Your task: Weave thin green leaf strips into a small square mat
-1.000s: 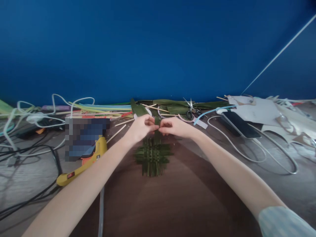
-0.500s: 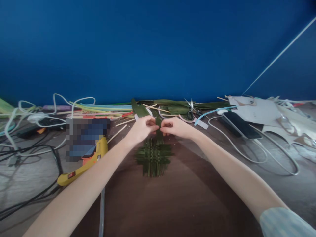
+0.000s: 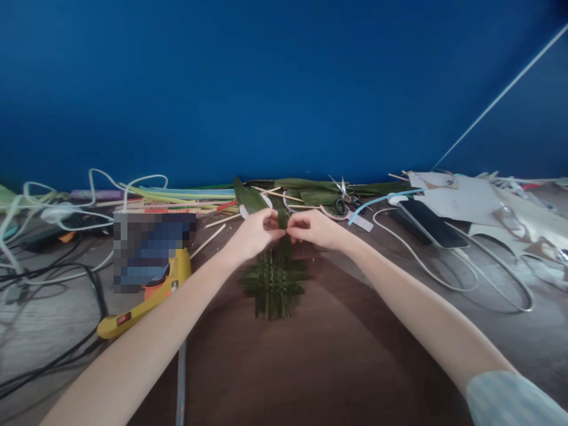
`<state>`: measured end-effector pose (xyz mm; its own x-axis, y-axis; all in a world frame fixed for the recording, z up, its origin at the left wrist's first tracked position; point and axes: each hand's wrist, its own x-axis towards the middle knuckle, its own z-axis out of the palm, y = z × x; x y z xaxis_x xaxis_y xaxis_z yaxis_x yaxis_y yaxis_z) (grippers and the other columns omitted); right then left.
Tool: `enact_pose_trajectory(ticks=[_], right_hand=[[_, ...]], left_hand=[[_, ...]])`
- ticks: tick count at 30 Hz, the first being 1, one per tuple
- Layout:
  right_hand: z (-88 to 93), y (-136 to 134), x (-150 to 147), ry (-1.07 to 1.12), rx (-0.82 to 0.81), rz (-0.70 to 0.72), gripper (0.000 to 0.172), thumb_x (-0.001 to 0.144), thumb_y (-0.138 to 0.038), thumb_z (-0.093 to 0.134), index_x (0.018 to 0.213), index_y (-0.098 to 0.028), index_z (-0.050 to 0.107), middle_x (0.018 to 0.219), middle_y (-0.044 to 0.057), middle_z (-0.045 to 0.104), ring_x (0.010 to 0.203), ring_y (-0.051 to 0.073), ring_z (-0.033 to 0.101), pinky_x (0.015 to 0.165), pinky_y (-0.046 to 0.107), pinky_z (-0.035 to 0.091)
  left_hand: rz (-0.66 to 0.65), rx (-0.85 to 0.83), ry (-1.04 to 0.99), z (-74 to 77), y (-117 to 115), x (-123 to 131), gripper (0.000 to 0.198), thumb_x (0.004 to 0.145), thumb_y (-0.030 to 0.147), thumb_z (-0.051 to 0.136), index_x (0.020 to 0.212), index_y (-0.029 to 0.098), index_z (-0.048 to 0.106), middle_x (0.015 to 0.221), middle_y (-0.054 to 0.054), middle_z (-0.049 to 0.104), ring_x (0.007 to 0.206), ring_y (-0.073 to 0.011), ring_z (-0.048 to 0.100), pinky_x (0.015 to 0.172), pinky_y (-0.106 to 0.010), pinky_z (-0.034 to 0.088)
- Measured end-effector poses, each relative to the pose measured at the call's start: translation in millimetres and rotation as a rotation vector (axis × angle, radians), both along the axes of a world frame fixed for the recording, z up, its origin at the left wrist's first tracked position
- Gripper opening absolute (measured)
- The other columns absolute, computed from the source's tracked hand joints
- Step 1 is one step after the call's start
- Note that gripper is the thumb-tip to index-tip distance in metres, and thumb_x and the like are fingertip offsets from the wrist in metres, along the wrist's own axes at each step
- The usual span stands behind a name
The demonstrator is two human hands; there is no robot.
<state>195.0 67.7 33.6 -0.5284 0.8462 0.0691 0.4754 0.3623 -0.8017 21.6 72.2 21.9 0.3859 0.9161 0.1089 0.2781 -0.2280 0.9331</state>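
Observation:
A green leaf strip [image 3: 283, 220] stands up between my two hands. My left hand [image 3: 256, 234] pinches its left side with thumb and forefinger. From the right, my right hand [image 3: 316, 229] has its fingertips closed on the same strip. Just below them on the brown tabletop [image 3: 284, 367] lies a woven mat of green leaf strips [image 3: 274, 281], its loose ends sticking out at the sides and bottom. The fingers partly cover where the held strip and the mat's top meet.
A yellow glue gun [image 3: 146, 305] lies left, near my forearm. Behind are long green leaves [image 3: 317, 192], scissors [image 3: 341, 198], thin sticks [image 3: 222, 220] and coloured strips [image 3: 186, 193]. To the right, a phone [image 3: 432, 223] sits with white cables [image 3: 412, 269] and cut card [image 3: 457, 192].
Both hands stay pinched on the leaf strip with only slight finger movement. The whole view has shifted slightly.

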Motion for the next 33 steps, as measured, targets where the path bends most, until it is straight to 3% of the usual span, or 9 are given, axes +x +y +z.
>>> enact_pose_trajectory(ticks=[15,22,28,33], right_hand=[[0.8,-5,-4,-0.035,0.055,-0.021,0.010,0.070,-0.017,0.050,0.060,-0.016,0.049,0.057,-0.003,0.054,0.053,0.008,0.044,0.053,0.022,0.033],[-2.0,-1,-2,-0.093,0.174,-0.075,0.008,0.068,-0.017,0.050,0.060,-0.016,0.048,0.057,-0.004,0.047,0.055,0.008,0.040,0.055,0.022,0.030],[-5.5,11,13,-0.107,0.201,-0.183,0.007,0.071,-0.020,0.048,0.066,-0.016,0.053,0.061,-0.002,0.053,0.058,0.010,0.045,0.058,0.024,0.034],[-5.2,20,31,-0.104,0.186,-0.242,0.013,0.074,-0.022,0.045,0.061,-0.018,0.044,0.058,-0.002,0.054,0.058,0.012,0.048,0.060,0.025,0.035]], left_hand=[[0.034,0.011,0.060,-2.4,-1,-2,0.020,0.061,0.021,0.066,0.066,0.016,0.048,0.063,0.001,0.056,0.059,-0.0120,0.054,0.058,-0.026,0.042],[0.019,-0.136,-0.060,1.1,-5,1,0.028,0.059,0.014,0.067,0.078,0.016,0.047,0.067,0.001,0.058,0.061,-0.0123,0.056,0.059,-0.028,0.046],[0.071,-0.205,-0.073,11.3,-8,4,0.028,0.062,0.010,0.066,0.082,0.016,0.047,0.065,0.004,0.055,0.054,-0.0098,0.055,0.059,-0.028,0.045],[0.116,-0.271,-0.149,21.1,-12,3,0.029,0.067,0.008,0.064,0.090,0.016,0.048,0.065,0.005,0.053,0.055,-0.0084,0.054,0.060,-0.028,0.046]])
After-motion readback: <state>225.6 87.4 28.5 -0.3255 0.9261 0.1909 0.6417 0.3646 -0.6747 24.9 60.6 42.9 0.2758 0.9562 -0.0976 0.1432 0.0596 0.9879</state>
